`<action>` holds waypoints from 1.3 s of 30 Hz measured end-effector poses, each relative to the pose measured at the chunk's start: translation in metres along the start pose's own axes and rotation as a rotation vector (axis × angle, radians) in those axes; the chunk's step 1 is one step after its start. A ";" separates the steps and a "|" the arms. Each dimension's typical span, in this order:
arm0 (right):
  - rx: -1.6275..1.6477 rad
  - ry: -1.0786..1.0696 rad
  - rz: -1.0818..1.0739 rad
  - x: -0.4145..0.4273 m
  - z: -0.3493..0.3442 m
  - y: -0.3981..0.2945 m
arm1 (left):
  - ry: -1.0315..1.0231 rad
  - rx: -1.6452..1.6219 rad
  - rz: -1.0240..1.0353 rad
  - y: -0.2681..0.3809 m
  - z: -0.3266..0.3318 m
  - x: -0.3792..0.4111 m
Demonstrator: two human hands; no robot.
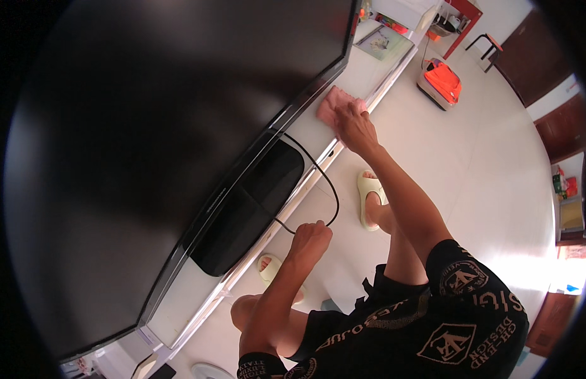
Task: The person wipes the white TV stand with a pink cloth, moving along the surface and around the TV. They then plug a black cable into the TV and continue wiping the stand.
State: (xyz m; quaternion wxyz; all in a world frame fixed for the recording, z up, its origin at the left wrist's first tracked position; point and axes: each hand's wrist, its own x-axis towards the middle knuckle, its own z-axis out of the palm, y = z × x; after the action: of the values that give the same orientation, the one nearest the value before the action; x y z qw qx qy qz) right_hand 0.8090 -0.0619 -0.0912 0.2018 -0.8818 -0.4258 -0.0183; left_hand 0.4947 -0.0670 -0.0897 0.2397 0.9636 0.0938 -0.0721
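My right hand (355,124) presses a pink cloth (332,108) onto the pale top of the TV stand (309,124), close to its front edge. My left hand (313,240) is closed round a black cable (337,194) and holds it out in front of the stand. The cable loops from under the television (155,118) down to my fist and back towards the television's black base (269,180). The large flat screen stands above the base and fills the left of the view. What lies under the cloth is hidden.
A picture-printed panel (380,42) lies at the stand's far end. On the floor are a pale case with an orange cover (442,83) and a stool (492,47). My feet in light slippers (364,203) are just before the stand. A round pale object (211,371) sits at the bottom edge.
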 end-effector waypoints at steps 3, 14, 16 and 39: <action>0.062 0.019 -0.255 -0.003 -0.007 0.007 | 0.016 0.057 0.025 -0.001 0.003 0.001; 0.280 0.167 -0.071 0.003 -0.026 0.006 | 0.048 -0.023 -0.008 0.001 0.004 0.009; 0.290 0.136 -0.087 0.003 -0.027 -0.001 | -0.022 0.010 -0.019 0.000 0.005 0.010; 0.240 0.028 -0.228 -0.013 -0.029 -0.026 | 0.042 0.052 0.030 -0.003 0.003 0.006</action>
State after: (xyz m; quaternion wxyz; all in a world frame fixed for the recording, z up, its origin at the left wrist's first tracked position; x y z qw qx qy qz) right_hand 0.7854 -0.0676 -0.0585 0.3084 -0.7971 -0.5192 -0.0023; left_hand 0.4995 -0.0651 -0.0949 0.2136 0.9721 0.0823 -0.0507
